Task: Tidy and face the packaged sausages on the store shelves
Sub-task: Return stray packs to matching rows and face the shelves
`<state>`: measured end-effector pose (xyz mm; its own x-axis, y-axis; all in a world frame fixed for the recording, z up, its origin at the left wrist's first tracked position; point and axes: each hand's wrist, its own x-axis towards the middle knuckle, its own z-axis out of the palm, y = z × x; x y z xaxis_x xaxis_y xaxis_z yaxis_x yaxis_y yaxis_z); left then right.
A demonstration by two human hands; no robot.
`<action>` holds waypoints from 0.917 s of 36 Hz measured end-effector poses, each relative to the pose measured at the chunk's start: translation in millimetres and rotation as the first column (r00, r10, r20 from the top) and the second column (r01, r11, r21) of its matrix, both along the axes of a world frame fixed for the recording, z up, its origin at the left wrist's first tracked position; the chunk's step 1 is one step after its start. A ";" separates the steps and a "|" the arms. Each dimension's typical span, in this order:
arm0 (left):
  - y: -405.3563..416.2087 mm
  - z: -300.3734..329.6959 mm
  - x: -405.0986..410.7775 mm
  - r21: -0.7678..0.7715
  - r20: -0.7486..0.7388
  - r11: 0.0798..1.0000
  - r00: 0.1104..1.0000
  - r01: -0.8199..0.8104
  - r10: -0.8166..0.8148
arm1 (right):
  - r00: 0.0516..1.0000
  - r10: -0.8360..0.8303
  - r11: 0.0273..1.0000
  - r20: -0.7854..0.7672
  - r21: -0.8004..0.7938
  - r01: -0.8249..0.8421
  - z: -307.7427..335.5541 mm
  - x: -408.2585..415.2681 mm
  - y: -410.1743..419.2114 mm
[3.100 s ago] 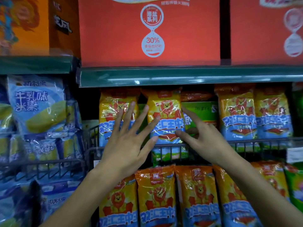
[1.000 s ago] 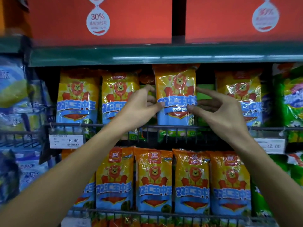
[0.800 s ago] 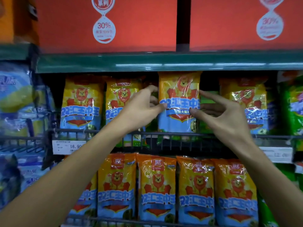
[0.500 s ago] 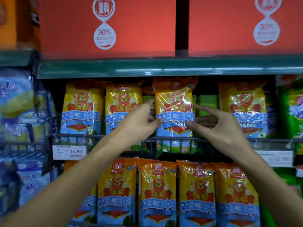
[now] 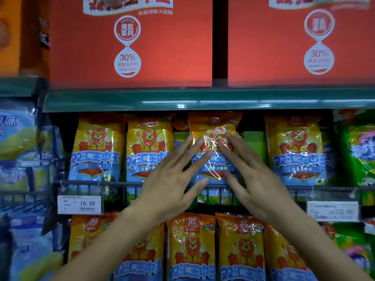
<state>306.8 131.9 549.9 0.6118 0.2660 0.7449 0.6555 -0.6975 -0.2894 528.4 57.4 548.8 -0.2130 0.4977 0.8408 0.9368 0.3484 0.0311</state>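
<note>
Both hands lie flat against one sausage pack [image 5: 213,151] in the middle of the upper wire-fronted shelf [image 5: 203,184]. The left hand [image 5: 170,179] has its fingers [image 5: 194,153] straight and spread, tips touching the pack's left half; the right hand [image 5: 257,177] has straight fingers too, slightly fanned, laid on the pack's right half. The pack stands upright, lion face forward, behind the wire rail. Two like packs [image 5: 97,151] stand to its left and another [image 5: 296,151] to its right, with a gap showing green packaging [image 5: 253,142] between. A price tag [image 5: 79,204] reading 16.90 hangs at the left. Red boxes [image 5: 129,41] sit on the shelf above, and more sausage packs [image 5: 192,248] fill the row below.
</note>
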 end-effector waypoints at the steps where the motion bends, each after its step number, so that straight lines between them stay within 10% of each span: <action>1: 0.3 -1.2 -0.4 0.002 0.005 1.000 1.000 0.007 -0.007 | 1.000 -0.002 1.000 0.003 0.005 0.002 -1.0 -0.2 -0.7; 13: -22.6 8.5 25.8 -0.032 0.269 0.950 0.918 0.310 -0.290 | 0.949 0.057 0.998 -0.312 0.018 -0.054 12.3 71.0 -54.1; 18: -51.8 20.8 84.1 -0.367 0.359 0.779 0.850 0.508 -0.385 | 0.895 -0.079 0.990 -0.440 0.071 0.122 9.4 120.4 -75.6; 33: -40.2 64.9 179.5 -0.686 0.189 0.710 0.981 0.158 -0.036 | 0.845 -0.346 0.930 -0.407 -0.267 0.253 14.1 162.7 -56.4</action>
